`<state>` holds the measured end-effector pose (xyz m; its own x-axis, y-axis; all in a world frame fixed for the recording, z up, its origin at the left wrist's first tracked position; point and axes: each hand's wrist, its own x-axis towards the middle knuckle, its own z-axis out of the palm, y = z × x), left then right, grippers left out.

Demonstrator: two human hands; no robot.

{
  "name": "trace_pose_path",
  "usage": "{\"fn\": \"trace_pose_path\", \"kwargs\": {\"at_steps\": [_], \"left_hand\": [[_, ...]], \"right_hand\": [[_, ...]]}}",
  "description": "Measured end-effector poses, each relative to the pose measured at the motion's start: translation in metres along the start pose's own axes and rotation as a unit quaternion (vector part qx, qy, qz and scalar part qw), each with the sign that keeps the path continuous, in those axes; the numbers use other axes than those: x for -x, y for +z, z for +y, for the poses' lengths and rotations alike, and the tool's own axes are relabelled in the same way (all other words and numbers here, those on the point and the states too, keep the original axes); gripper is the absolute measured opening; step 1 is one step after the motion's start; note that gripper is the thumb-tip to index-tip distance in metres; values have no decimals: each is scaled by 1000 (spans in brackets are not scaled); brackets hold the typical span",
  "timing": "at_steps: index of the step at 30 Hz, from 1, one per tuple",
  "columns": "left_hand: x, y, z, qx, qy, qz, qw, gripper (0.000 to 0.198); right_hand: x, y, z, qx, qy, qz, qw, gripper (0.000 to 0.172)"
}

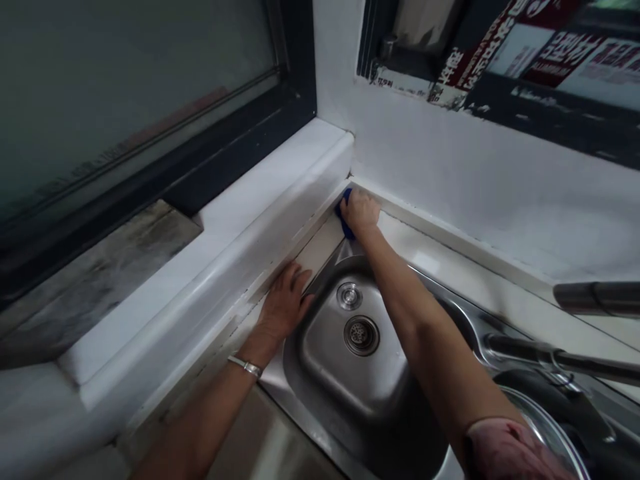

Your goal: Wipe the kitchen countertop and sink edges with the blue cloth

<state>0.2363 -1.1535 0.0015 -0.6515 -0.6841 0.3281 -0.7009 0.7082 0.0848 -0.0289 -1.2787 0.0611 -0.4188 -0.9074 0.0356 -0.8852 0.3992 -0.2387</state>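
Note:
My right hand (pixel 362 209) reaches over the sink to the back corner of the counter, its fingers closed on a blue cloth (pixel 347 230). The cloth is pressed on the pale surface just behind the sink, and part of it is hidden under the hand. On the narrow strip left of the sink rests my left hand (pixel 286 300), fingers stretched out and holding nothing; a silver bracelet (pixel 245 365) is on that wrist. Between my arms lies the stainless steel sink (pixel 325 373), with a drain (pixel 361 335) and a round metal strainer (pixel 349 295) in its basin.
A white window ledge (pixel 280 200) runs along the left under a dark-framed window. A faucet (pixel 520 350) and a glass lid (pixel 545 413) are at the lower right. A metal pipe (pixel 595 298) juts in from the right. Another window (pixel 500 60) is at the upper right.

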Motion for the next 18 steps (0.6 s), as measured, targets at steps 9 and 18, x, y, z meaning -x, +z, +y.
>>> {"fn": "trace_pose_path", "kwargs": {"at_steps": [9, 18], "left_hand": [[-1, 4, -5, -5, 8, 1, 1000, 51], [2, 11, -12, 65, -31, -26, 997, 57]], "right_hand": [[99, 5, -36, -21, -108, -37, 993, 32], [131, 6, -49, -113, -38, -100, 988, 43]]}}
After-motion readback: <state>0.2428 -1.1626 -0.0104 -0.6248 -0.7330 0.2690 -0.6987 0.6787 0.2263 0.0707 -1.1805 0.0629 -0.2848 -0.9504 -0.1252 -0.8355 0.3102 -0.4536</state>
